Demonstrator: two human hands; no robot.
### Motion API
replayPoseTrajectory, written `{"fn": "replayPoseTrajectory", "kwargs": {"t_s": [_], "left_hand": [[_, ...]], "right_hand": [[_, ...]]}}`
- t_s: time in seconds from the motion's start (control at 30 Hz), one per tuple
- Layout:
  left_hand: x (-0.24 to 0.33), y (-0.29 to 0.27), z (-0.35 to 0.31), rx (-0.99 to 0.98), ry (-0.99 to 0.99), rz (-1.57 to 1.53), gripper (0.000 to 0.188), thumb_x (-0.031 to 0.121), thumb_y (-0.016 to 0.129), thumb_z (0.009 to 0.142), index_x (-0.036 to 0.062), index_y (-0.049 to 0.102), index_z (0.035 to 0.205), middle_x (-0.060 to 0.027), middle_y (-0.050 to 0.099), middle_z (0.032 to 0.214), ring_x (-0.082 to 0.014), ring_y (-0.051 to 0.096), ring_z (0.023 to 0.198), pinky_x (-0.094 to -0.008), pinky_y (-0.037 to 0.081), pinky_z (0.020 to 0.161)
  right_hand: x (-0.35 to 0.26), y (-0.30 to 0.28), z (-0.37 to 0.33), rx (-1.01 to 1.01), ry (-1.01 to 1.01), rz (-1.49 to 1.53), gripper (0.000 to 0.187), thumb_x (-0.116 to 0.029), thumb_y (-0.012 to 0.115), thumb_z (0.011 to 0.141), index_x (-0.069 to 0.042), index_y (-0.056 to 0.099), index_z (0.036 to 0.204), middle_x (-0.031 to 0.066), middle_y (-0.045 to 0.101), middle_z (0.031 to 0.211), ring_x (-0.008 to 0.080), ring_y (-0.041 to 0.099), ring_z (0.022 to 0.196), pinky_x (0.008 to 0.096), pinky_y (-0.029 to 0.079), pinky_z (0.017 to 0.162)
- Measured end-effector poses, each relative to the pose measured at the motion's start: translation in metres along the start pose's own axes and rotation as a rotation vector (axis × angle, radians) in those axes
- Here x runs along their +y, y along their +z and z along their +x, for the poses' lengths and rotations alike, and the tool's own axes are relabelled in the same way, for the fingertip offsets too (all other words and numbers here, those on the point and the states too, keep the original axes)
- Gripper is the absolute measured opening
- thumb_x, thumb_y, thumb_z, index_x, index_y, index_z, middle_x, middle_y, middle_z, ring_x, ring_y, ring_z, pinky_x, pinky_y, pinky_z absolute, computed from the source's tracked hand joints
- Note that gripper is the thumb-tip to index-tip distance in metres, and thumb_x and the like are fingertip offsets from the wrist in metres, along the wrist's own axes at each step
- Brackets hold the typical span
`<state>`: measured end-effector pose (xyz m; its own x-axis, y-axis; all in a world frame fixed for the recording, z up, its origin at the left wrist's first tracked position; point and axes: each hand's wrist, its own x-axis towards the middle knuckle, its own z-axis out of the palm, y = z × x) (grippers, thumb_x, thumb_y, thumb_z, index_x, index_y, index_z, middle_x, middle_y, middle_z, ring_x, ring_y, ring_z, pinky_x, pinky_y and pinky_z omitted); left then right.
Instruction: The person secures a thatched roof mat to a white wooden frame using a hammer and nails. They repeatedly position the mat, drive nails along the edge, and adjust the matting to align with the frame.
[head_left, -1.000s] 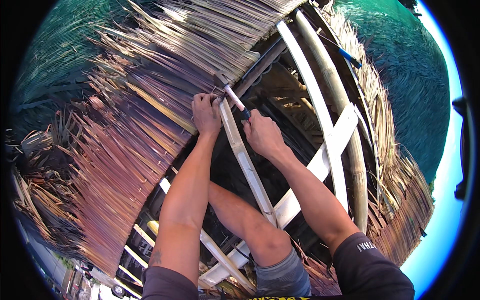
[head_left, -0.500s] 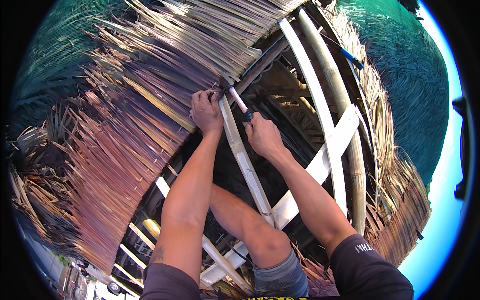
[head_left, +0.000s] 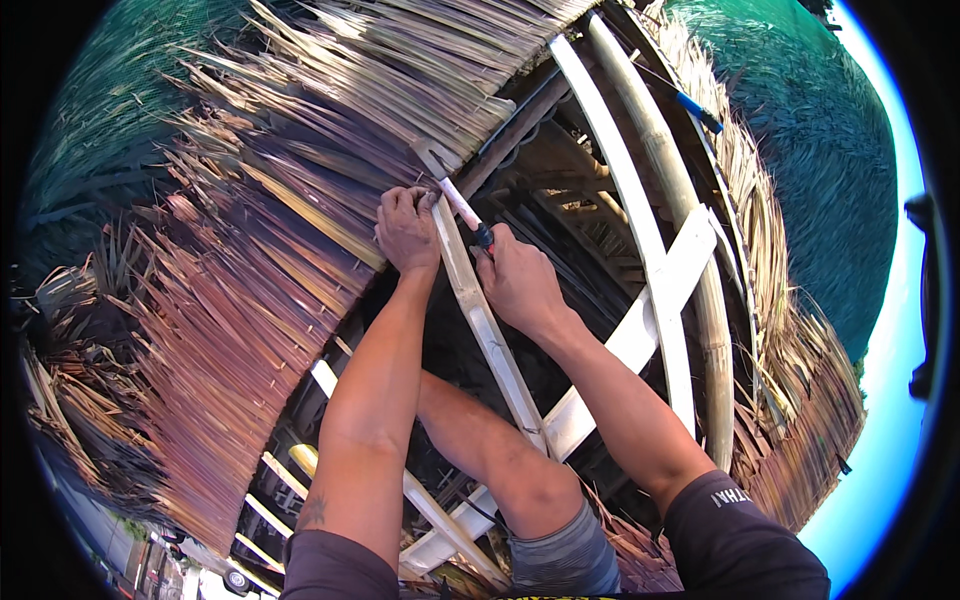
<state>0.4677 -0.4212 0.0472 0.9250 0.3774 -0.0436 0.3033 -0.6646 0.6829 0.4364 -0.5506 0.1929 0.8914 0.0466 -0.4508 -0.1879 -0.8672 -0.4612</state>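
The right hand (head_left: pixel 522 285) is wrapped around the dark grip of a hammer (head_left: pixel 460 204), its pale shaft slanting up to the left. The hammer's head is over the thatch (head_left: pixel 250 320), near that panel's inner edge. Just beside the shaft, the left hand (head_left: pixel 408 230) has its fingers bunched together at the upper end of a wooden strip (head_left: pixel 487 325); I cannot tell what, if anything, the fingertips pinch. The strip's top meets the thatch's inner edge, and it slopes down over the dark opening to a wide pale board (head_left: pixel 640 335) near the person's bent knee (head_left: pixel 545 490).

Farther right, a long pale plank (head_left: pixel 615 160) crosses that board, and a bamboo pole (head_left: pixel 655 135) runs alongside. Beyond the pole, a blue-handled tool (head_left: pixel 699 113) is at the inner edge of the right-hand thatch (head_left: pixel 790 370). Green netting (head_left: pixel 810 170) covers the slope past its outer edge.
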Motion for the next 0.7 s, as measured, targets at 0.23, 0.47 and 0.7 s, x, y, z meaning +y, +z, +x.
{"fn": "replayPoseTrajectory", "kwargs": {"t_s": [0.23, 0.47, 0.7], "left_hand": [[0.003, -0.011, 0.006, -0.024, 0.041, -0.135, 0.018, 0.021, 0.074, 0.085, 0.0102, 0.069, 0.099, -0.0044, 0.060, 0.107, -0.0270, 0.059, 0.103, -0.0421, 0.046, 0.087], [-0.002, -0.015, -0.039, -0.001, -1.107, -1.183, 0.045, 0.024, 0.077, 0.090, 0.0012, 0.057, 0.122, -0.0110, 0.061, 0.113, -0.0253, 0.060, 0.109, -0.0380, 0.051, 0.092], [-0.026, 0.016, -0.024, 0.342, -1.243, -1.804, 0.030, 0.015, 0.068, 0.097, 0.0032, 0.056, 0.122, -0.0066, 0.064, 0.110, -0.0197, 0.062, 0.105, -0.0338, 0.056, 0.096]], "right_hand": [[0.010, 0.011, 0.006, -0.070, 0.126, -0.067, 0.027, -0.021, 0.059, 0.096, 0.004, 0.052, 0.103, 0.0307, 0.068, 0.084, 0.0513, 0.066, 0.084, 0.0596, 0.051, 0.077], [0.029, 0.028, 0.007, -0.065, 0.139, -0.081, 0.028, -0.020, 0.059, 0.096, 0.005, 0.052, 0.104, 0.0313, 0.068, 0.087, 0.0512, 0.066, 0.087, 0.0591, 0.051, 0.078], [-0.012, -0.018, -0.005, -0.039, 0.102, -0.030, 0.025, -0.020, 0.061, 0.096, 0.003, 0.052, 0.101, 0.0283, 0.068, 0.085, 0.0496, 0.066, 0.084, 0.0567, 0.050, 0.072]]}}
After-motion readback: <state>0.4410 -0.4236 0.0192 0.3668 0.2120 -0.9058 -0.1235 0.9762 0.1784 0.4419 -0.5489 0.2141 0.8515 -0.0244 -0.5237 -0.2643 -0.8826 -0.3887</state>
